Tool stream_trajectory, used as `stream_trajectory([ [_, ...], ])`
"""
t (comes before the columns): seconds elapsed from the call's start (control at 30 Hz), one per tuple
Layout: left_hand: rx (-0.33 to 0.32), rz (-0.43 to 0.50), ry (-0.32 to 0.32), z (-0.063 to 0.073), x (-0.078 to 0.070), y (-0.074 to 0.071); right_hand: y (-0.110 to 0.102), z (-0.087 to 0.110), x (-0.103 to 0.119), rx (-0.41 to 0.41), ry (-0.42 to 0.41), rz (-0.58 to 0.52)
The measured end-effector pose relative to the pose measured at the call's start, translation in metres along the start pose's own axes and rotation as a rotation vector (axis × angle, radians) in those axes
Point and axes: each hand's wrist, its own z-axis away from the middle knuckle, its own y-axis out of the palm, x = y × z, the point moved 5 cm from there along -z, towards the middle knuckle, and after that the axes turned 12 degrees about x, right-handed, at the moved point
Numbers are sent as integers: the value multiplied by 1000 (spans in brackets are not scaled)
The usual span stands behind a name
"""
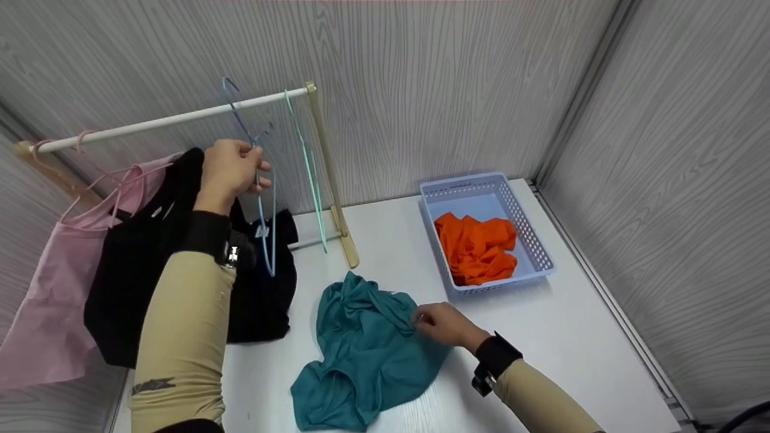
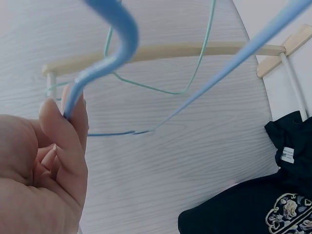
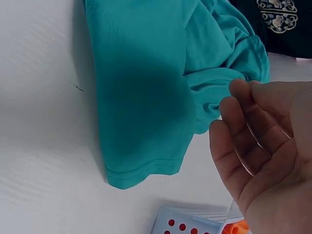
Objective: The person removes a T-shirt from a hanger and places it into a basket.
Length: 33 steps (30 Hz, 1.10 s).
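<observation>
My left hand pinches a blue clothes hanger just below the rack's rod, between thumb and fingers. Its hook overlaps the rod in the head view, and its body hangs down edge-on. My right hand is over the right side of a crumpled teal shirt on the table. In the right wrist view its fingers are loosely curled, with no cloth visible between them. Left of the shirt lies a black garment with a white label and an embroidered motif.
A clothes rack stands at the left, with a pink garment and a black garment hanging from it. A mint-green hanger is near its right post. A blue basket at the back right holds orange cloth.
</observation>
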Motion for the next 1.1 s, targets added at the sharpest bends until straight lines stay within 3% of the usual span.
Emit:
stream_trajectory([
  [0.2, -2, -17, -9, -17, 9, 11, 7, -4, -4, 14, 12, -36],
  [0.4, 27, -12, 0, -24, 17, 28, 14, -10, -6, 32, 10, -51],
  [0.6, -107, -140, 64, -24, 17, 27, 16, -17, -6, 47, -1, -52],
  [0.7, -151, -235, 59, -14, 26, 20, 19, -23, -2, 73, 10, -51],
  [0.8, -169, -305, 18, -4, 45, 14, 22, -29, 4, 65, 25, -30],
  [0.93, -139, -340, -51, 11, 83, 13, 28, -40, 16, 12, 83, 52],
  [1.1, -31, -297, -103, 29, 134, 32, 51, -59, 36, -1, 187, 104],
])
